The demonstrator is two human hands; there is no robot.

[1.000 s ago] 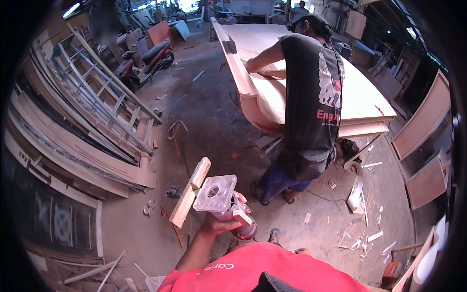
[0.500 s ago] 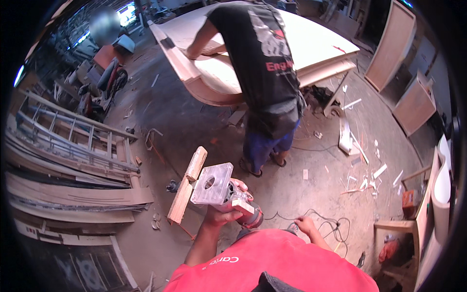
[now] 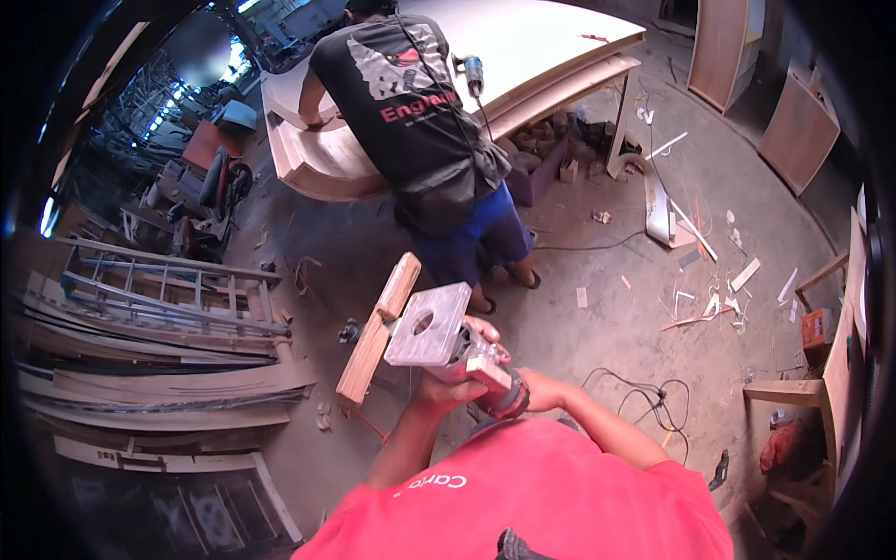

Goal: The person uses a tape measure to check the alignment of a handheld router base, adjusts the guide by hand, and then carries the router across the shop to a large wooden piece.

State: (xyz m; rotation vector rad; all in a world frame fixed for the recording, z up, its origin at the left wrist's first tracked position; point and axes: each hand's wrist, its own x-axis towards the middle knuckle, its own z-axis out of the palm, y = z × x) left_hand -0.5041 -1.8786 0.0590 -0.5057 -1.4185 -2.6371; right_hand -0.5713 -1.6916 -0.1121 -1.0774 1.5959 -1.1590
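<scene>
A handheld trim router (image 3: 457,370) tilts, its clear, square, round-holed base plate (image 3: 428,326) facing up, a wooden strip (image 3: 376,334) along the plate's left edge.

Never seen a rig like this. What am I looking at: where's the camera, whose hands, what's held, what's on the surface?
No robot here: just a person's bare hands, seen from a wide fisheye camera worn on the head. It looks down, so the picture's left is the wearer's left, and straight edges bend near the rim.

The left hand grips a handheld router with a clear square base plate; a wooden strip sits beside the plate. The right hand is at the router's rear end; its fingers are partly hidden.

Ahead, a co-worker leans over a large pale wooden panel. On it are a blue power drill and a small red object.
</scene>
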